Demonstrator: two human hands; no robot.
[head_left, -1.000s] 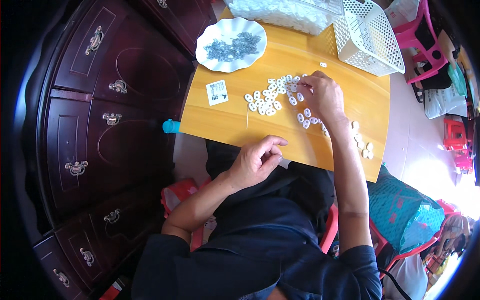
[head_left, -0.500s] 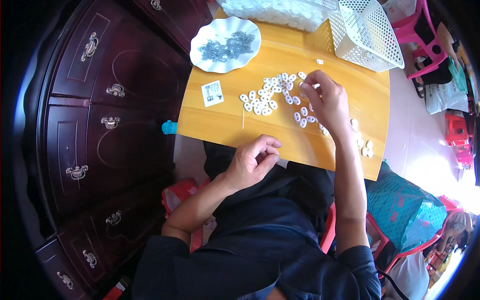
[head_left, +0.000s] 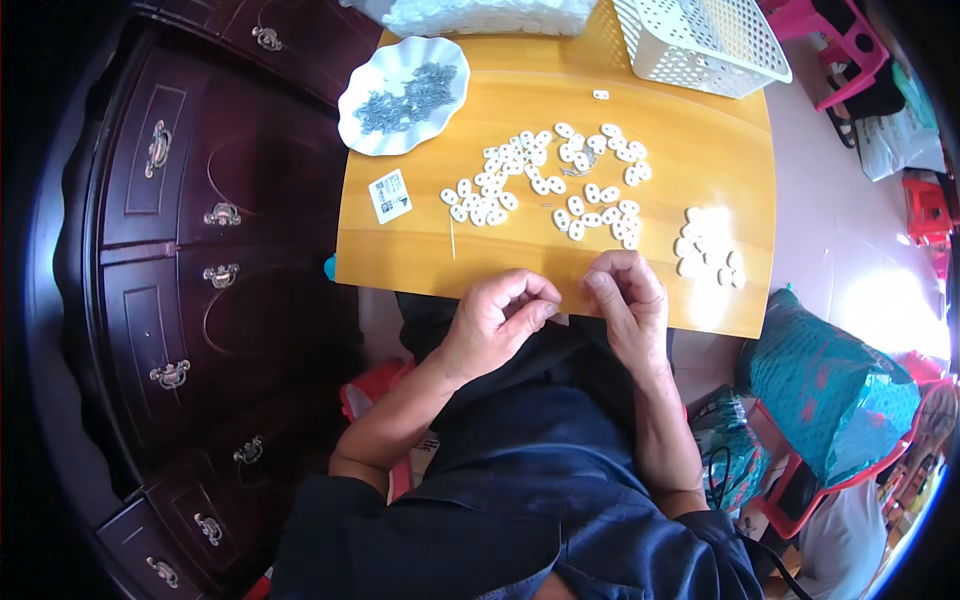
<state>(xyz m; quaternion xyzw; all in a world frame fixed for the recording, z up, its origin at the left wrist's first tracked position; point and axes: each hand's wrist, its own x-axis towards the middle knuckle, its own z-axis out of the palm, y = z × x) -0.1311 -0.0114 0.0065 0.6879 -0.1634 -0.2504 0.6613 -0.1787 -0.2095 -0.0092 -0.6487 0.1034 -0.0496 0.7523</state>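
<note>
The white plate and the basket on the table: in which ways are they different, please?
The plate has a wavy rim; the basket has walls full of holes. The plate is shallow, while the basket is deep. The plate stands far left, the basket far right. Both are whitish and stand on the table.

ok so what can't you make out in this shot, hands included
All in the head view:
- Anything pinched in the left hand or right hand: fingers and thumbs hide it.
- Small metal pieces: too small and heaped to count.
- Surfaces of some white discs: washed out by glare.
- Far end of the white basket: cut off by the upper edge.
- Contents of the teal bag: its sides hide them.
</note>
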